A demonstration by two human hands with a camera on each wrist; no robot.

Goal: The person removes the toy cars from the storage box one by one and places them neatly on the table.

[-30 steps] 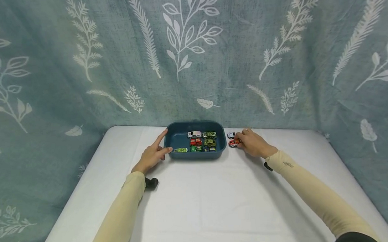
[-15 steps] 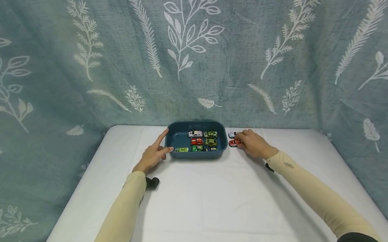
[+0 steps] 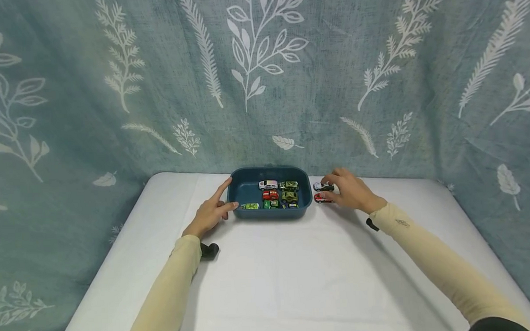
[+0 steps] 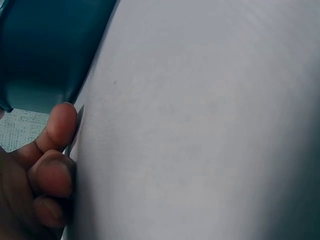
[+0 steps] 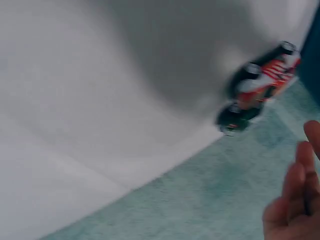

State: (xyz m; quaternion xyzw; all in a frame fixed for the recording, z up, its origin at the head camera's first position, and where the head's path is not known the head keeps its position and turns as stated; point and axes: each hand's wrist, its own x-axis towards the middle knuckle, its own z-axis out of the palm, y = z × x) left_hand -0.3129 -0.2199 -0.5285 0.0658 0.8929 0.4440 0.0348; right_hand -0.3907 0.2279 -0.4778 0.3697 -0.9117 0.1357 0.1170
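My left hand (image 3: 207, 216) touches the left side of the dark blue bin (image 3: 243, 188) with its outstretched index finger and thumb. Its other fingers are bent, as the left wrist view shows. Just right of the bin, two toy cars stand on the table: a black and white one (image 3: 323, 186) behind and a red one (image 3: 323, 198) in front. Over them is my right hand (image 3: 352, 191), its fingers spread with no car gripped. The right wrist view has its fingers (image 5: 295, 182) extended, apart from the red and white car (image 5: 270, 77).
Several toy cars lie in the bin, among them a white one (image 3: 268, 185), a red one (image 3: 270, 195), a camouflage one (image 3: 290, 197) and a lime one (image 3: 250, 206). A patterned green curtain (image 3: 280, 87) hangs behind the white table (image 3: 273, 272).
My right hand has loosened its fingers and shifted slightly right, uncovering more of the two cars beside the bin. The left hand keeps its place on the bin.
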